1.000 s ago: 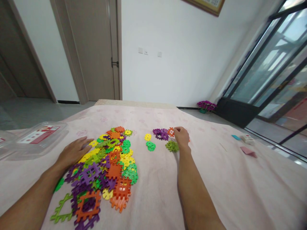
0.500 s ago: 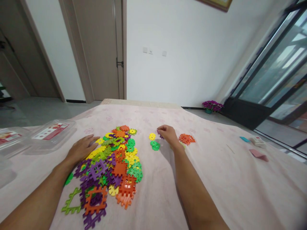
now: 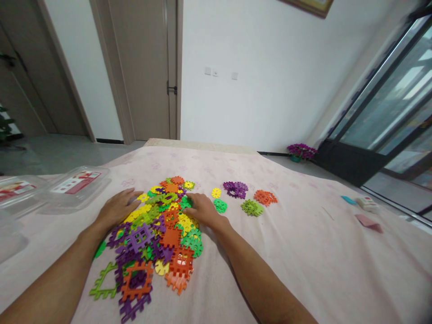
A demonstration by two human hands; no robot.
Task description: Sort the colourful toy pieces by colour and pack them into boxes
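A heap of plastic interlocking building pieces (image 3: 170, 236) in purple, orange, yellow and green lies on the cloth, some square frames, others notched discs. My left hand (image 3: 118, 208) rests on its left edge, fingers stretched out over yellow pieces. At the heap's upper right is my right hand (image 3: 204, 210), thumb and fingers apart beside green notched discs (image 3: 185, 202); nothing shows in its grasp. To the right lie small sorted groups: a yellow disc stack (image 3: 216, 193), green discs (image 3: 220, 206), purple pieces (image 3: 235, 190), lime pieces (image 3: 252, 208) and orange pieces (image 3: 265, 197).
Clear plastic containers (image 3: 76, 186) with red and white labels stand at the left. On the right of the pink cloth (image 3: 297, 252) are a small white box (image 3: 367, 204), a pink item (image 3: 369, 222) and a blue item (image 3: 348, 200).
My right hand has moved left from the purple group to the heap, uncovering the purple and lime groups. My left hand stays at the heap. The view has shifted slightly.
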